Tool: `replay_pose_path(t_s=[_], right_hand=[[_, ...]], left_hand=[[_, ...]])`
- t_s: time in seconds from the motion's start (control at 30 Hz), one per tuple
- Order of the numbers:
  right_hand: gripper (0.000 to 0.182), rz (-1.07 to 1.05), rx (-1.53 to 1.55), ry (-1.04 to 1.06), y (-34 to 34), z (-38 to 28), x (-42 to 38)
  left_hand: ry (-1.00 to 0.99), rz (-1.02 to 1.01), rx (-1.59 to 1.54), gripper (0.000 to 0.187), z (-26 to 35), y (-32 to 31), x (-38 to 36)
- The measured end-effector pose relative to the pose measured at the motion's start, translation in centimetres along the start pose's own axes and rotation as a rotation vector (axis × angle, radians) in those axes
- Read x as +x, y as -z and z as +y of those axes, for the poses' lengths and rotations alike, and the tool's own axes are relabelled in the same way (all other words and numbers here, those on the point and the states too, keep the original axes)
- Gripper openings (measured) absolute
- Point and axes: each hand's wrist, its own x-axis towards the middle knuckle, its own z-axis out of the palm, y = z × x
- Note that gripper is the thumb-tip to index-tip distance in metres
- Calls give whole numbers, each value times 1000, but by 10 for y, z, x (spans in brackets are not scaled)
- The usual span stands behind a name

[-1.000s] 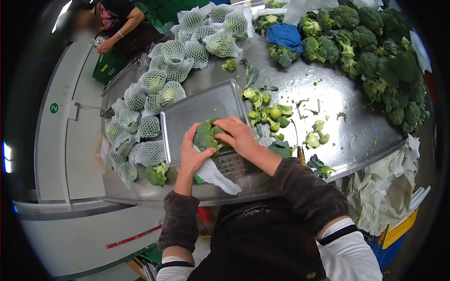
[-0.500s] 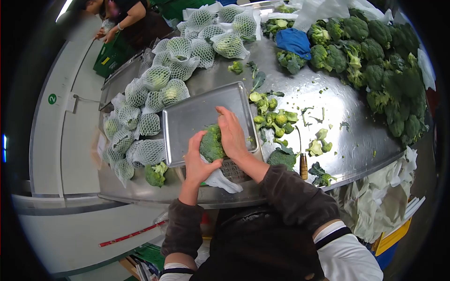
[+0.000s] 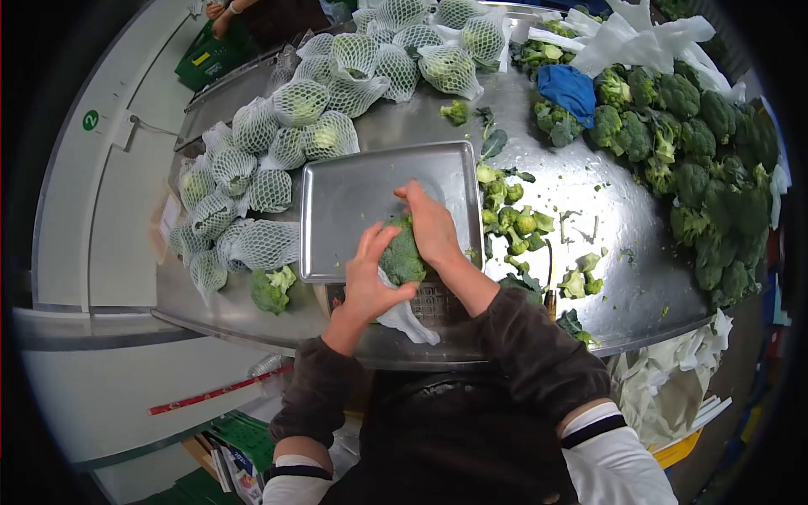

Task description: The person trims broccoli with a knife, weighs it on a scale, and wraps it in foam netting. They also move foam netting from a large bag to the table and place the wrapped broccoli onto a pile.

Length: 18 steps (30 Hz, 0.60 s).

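Observation:
Between my two hands is a green broccoli head, over the near edge of a shallow metal tray. My left hand cups it from the left, thumb along the near side. My right hand presses its palm against the right side, fingers reaching over the far side. A white foam net hangs below the broccoli, near my left thumb; how far it covers the head is hidden. Below the tray shows a keypad, partly behind my right wrist.
Netted broccoli heads are piled left and behind the tray. A bare broccoli head lies near left. Cut stems and a knife lie right. Beyond are a blue cloth and a broccoli heap. Another person's hand shows far left.
The view has shifted, so the table's contents sit differently in frame. Both hands remain around the broccoli, with little change in their hold. The other person is now mostly out of view.

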Motion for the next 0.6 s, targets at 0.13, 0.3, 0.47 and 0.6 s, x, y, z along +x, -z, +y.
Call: replay_pose_path(t_s=[0.13, 0.3, 0.47, 0.6], right_hand=[[76, -177, -233, -174, 10, -18, 9], [80, -116, -289, -186, 8, -12, 17], [79, -154, -70, -251, 13, 11, 46], [70, -165, 98, -71, 32, 25, 46]], left_hand=[[-8, 17, 9, 78, -4, -5, 2], [121, -21, 38, 71, 16, -1, 12], [174, -118, 47, 75, 20, 9, 37], [125, -57, -95, 82, 1, 12, 32]])
